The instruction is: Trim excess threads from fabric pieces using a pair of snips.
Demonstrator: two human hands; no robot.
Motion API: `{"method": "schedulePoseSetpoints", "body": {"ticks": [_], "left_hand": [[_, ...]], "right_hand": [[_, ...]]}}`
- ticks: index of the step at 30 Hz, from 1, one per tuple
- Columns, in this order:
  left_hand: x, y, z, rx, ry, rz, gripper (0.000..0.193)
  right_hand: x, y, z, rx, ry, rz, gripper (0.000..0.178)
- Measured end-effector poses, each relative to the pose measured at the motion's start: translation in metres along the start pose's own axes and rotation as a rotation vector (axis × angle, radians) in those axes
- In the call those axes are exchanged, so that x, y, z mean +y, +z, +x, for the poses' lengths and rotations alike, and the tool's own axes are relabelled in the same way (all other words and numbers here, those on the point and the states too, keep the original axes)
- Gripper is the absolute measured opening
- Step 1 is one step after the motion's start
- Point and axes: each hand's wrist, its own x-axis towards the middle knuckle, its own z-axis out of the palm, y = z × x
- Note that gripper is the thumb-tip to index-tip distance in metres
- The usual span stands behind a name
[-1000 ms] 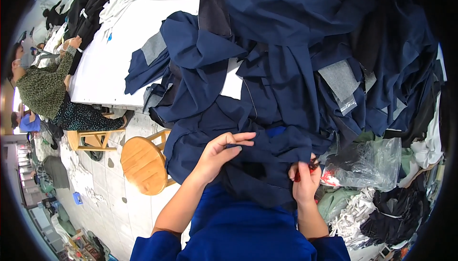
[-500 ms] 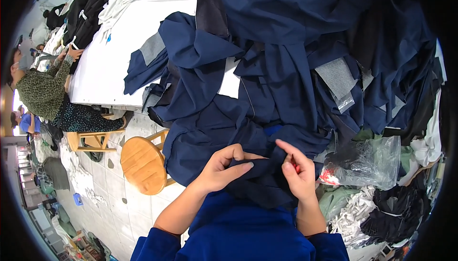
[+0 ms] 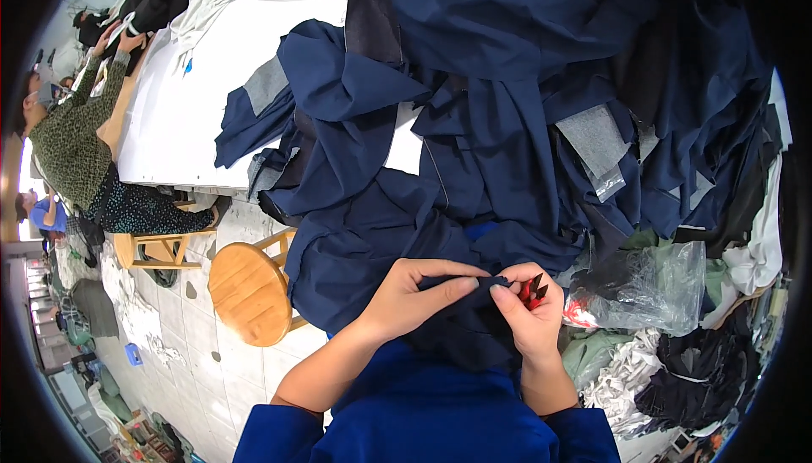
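Both hands work at the edge of a navy fabric piece [image 3: 457, 328] that hangs over my lap. My left hand [image 3: 410, 301] pinches this edge between thumb and straight fingers. Close beside it, my right hand [image 3: 531, 315] grips the same edge with thumb and forefinger. Tucked in the right palm is a small red cutting tool with dark pointed blades, likely thread snips [image 3: 534, 292]; its handle is mostly covered by the fingers. More navy cloth [image 3: 372, 239] spreads from the worked piece up onto the table.
A white table [image 3: 182, 129] carries heaped navy garments [image 3: 516, 32] with grey patches. A round wooden stool [image 3: 245, 294] stands at left. On the right lie a clear plastic bag [image 3: 668, 290] and piled white and black scraps [image 3: 689, 387]. A co-worker [image 3: 72, 154] handles dark cloth at far left.
My right hand has closed from spread fingers onto the fabric edge, and the two hands are nearer together. The red tool's blades now show. The co-worker's arms reach farther forward.
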Motion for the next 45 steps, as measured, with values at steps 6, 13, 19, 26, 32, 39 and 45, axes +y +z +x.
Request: {"method": "schedulePoseSetpoints", "body": {"ticks": [6, 13, 19, 26, 32, 39, 45], "left_hand": [[0.008, 0.003, -0.005, 0.006, -0.009, -0.057, 0.020], [0.008, 0.006, -0.007, 0.053, -0.075, -0.161, 0.017], [0.010, 0.008, -0.007, 0.069, -0.098, -0.185, 0.017], [0.006, 0.007, -0.007, 0.028, -0.056, -0.171, 0.019], [0.007, 0.008, -0.008, 0.028, -0.081, -0.200, 0.020], [0.007, 0.008, -0.007, 0.013, -0.082, -0.219, 0.021], [0.007, 0.008, -0.007, 0.013, -0.082, -0.218, 0.021]], "right_hand": [[-0.004, -0.001, -0.005, 0.012, 0.008, 0.053, 0.009], [-0.006, -0.002, -0.009, -0.003, 0.030, 0.061, 0.010], [-0.007, -0.002, -0.007, -0.003, 0.024, 0.069, 0.010], [-0.007, -0.001, -0.008, 0.022, 0.040, 0.104, 0.009], [-0.009, -0.001, -0.008, 0.016, 0.026, 0.083, 0.009], [-0.012, 0.002, -0.006, -0.002, 0.003, 0.101, 0.011], [-0.011, 0.001, -0.006, 0.006, 0.021, 0.093, 0.010]]}}
